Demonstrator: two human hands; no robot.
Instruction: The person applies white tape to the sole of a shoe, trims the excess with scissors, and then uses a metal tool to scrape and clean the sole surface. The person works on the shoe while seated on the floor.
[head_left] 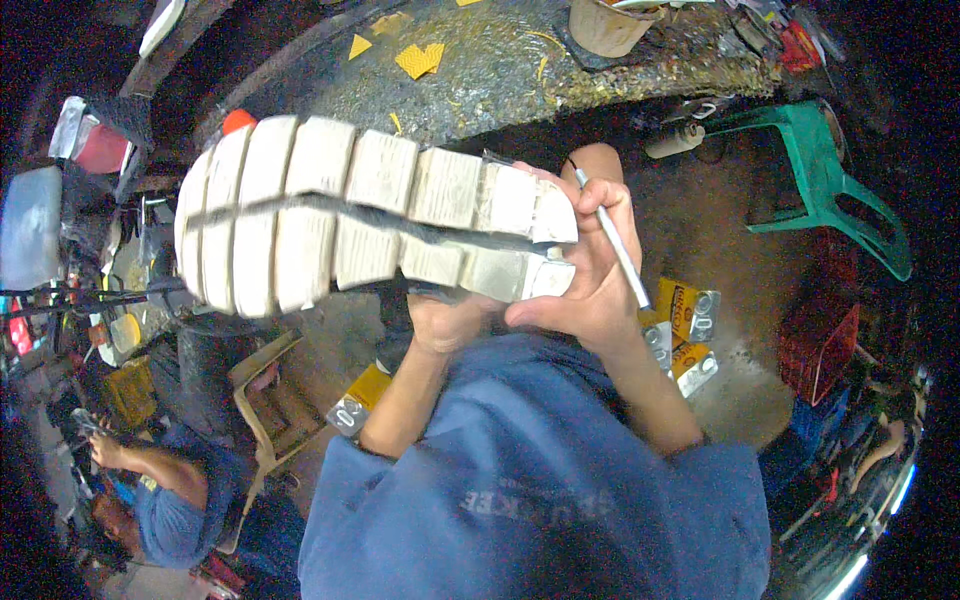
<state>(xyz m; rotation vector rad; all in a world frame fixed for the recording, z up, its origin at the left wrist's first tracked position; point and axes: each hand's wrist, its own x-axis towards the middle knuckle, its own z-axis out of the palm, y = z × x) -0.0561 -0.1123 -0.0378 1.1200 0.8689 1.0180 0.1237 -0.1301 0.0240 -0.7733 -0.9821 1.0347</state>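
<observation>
A white shoe sole [375, 258] is held up with its tread towards me, toe to the left and heel to the right. Its tread is cut into blocks, with a dark groove running lengthwise. Whether an upper is attached behind it is hidden. My left hand [447, 322] holds it from underneath near the middle, its fingers mostly hidden behind the sole. Against the heel, my right hand [598, 285] rests with the thumb at the lower edge. Between its fingers is a slim silver-white pen [622, 255] with a dark tip pointing up and away.
Yellow scraps [418, 60] and a bucket [610, 28] lie on the worn workbench [480, 95]. A green plastic chair [820, 180] and a bottle [675, 142] are on the right. Yellow boxes [690, 310] lie by my right arm. Another person [185, 510] works at lower left.
</observation>
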